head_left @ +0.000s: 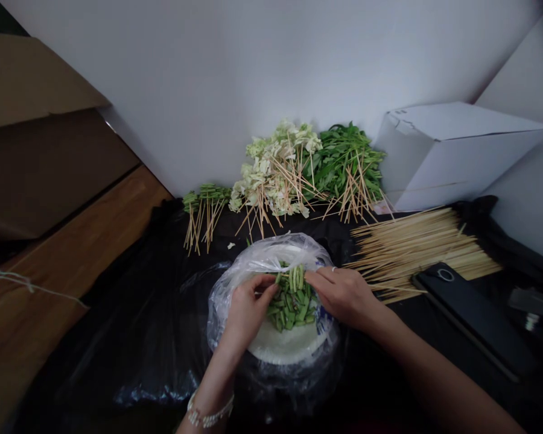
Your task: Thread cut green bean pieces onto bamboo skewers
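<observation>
Over a plastic-lined round bowl (285, 349), my two hands meet at a short row of cut green beans (296, 278) threaded side by side. My right hand (346, 296) is closed at the right end of this row, apparently on the skewer, which its fingers mostly hide. From the left, my left hand (252, 304) pinches a single green bean piece (277, 279) close to the row. Loose cut green beans (292, 310) lie in the bowl just below the fingers. Clear plastic bag (221, 307) bunches around the bowl's rim.
Bare bamboo skewers (416, 247) lie at right, with a dark phone (470, 319) over their near end. Along the wall are skewered beans (208, 199), skewered cabbage (276, 163) and skewered leafy greens (348, 160). A white box (466, 150) stands back right; a cardboard box (40, 169) is left.
</observation>
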A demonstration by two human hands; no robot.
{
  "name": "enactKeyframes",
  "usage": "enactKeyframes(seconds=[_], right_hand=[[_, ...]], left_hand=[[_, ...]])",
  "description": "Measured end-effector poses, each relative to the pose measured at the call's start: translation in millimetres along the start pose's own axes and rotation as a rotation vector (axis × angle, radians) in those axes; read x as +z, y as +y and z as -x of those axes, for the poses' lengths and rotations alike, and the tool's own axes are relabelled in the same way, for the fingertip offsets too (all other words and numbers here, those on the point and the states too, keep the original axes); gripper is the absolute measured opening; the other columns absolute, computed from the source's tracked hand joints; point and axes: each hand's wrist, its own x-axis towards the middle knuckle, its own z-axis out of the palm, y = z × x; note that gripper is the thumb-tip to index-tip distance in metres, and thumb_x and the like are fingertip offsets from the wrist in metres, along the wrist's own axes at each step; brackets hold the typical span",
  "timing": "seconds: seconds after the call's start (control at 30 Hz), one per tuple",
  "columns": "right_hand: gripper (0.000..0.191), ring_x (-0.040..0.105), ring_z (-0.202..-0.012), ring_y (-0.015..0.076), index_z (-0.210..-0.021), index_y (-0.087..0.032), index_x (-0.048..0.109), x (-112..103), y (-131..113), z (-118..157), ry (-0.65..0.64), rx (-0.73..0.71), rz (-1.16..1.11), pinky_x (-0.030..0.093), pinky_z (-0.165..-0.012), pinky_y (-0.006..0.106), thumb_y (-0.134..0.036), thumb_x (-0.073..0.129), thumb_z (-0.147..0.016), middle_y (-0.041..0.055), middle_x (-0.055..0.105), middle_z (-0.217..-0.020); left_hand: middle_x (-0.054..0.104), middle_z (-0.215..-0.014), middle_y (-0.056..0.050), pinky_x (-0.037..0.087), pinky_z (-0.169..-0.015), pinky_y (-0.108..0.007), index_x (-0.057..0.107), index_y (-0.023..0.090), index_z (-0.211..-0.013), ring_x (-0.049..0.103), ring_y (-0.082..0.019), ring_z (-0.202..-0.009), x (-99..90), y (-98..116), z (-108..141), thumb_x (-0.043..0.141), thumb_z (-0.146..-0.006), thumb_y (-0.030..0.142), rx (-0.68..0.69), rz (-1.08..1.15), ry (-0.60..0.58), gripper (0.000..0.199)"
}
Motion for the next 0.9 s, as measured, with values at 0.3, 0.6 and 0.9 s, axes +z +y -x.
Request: enactKeyframes(seconds=[0.3, 0.6, 0.9], right_hand=[[0.023, 0.049, -0.06, 0.0135, -0.09, -0.016, 0.064, 0.1, -0.8, -0.4, 0.012, -0.005, -0.014, 0.031, -0.057, 0.029, -0.009, 0.042, -0.092, 0.0002, 0.058, -0.069], [0.022, 0.047, -0.059, 0.0129, -0.087, -0.017, 0.063, 1.2, -1.3, 0.4, 0.005, -0.013, -0.01, 0.03, -0.056, 0.029, -0.009, 0.043, -0.091, 0.0001, 0.058, -0.069], [0.022, 0.049, -0.061, 0.0135, -0.09, -0.016, 0.064, 1.1, -2.5, 0.0, -0.003, -0.028, -0.021, 0.032, -0.056, 0.029, -0.009, 0.043, -0.091, 0.0005, 0.059, -0.07]], left_hand=[[0.075, -0.085, -0.004, 0.057, -0.081, -0.033, 0.073, 0.016, -0.088, 0.069, -0.017, -0.079, 0.8, -0.9, 0.3, 0.079, -0.07, 0.033, -0.206, 0.529, -0.044, 0.025], [0.076, -0.09, -0.005, 0.056, -0.082, -0.033, 0.074, 0.016, -0.088, 0.069, -0.016, -0.082, 2.5, -0.3, 0.4, 0.082, -0.069, 0.038, -0.235, 0.597, -0.109, 0.03], [0.076, -0.086, -0.004, 0.057, -0.082, -0.035, 0.075, 0.017, -0.089, 0.069, -0.017, -0.076, 3.8, 0.4, 1.2, 0.082, -0.067, 0.036, -0.239, 0.56, -0.101, 0.029]])
